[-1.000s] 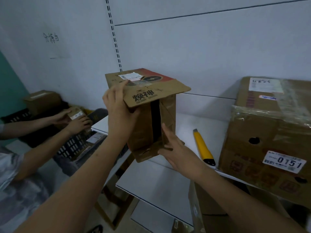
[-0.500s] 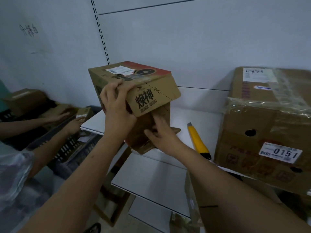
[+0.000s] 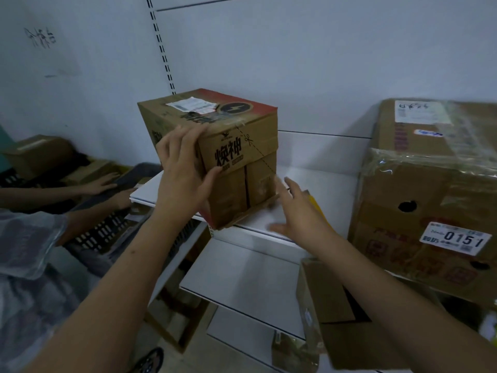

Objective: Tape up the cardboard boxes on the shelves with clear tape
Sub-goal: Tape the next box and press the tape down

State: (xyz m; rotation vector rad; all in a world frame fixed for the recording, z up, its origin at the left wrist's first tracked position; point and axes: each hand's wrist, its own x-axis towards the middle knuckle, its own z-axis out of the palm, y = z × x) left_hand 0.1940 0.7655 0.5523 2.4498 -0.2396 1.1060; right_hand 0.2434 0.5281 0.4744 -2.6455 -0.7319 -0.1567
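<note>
A small cardboard box (image 3: pixel 215 154) stands tilted on the front edge of the upper white shelf (image 3: pixel 322 181), its near bottom corner jutting past the shelf lip and its flapped end facing the camera, with the top flap folded down over two inner flaps that meet at a dark vertical seam. A white shipping label and a round lightning-bolt mark sit on its upper face, and a dashed cutting line with a scissors symbol runs across the front. The left hand (image 3: pixel 183 173) grasps the box at its near left edge, fingers curled over the top corner and thumb pressed against the front flap. The right hand (image 3: pixel 295 211) hovers just to the right of the box, fingers spread and relaxed, gripping nothing; whether its fingertips touch the bottom flap cannot be told through the blur. Behind that hand a sliver of a yellow utility knife (image 3: pixel 316 205) shows on the shelf. Further right a big cardboard box (image 3: pixel 430 211) wrapped in clear film stands on the same shelf, with a white tag reading 0151. Below it an open cardboard box (image 3: pixel 330 305) sits under the shelf. At far left another person's hands (image 3: pixel 107 184) rest on a dark plastic crate (image 3: pixel 113 227) with more boxes behind.
</note>
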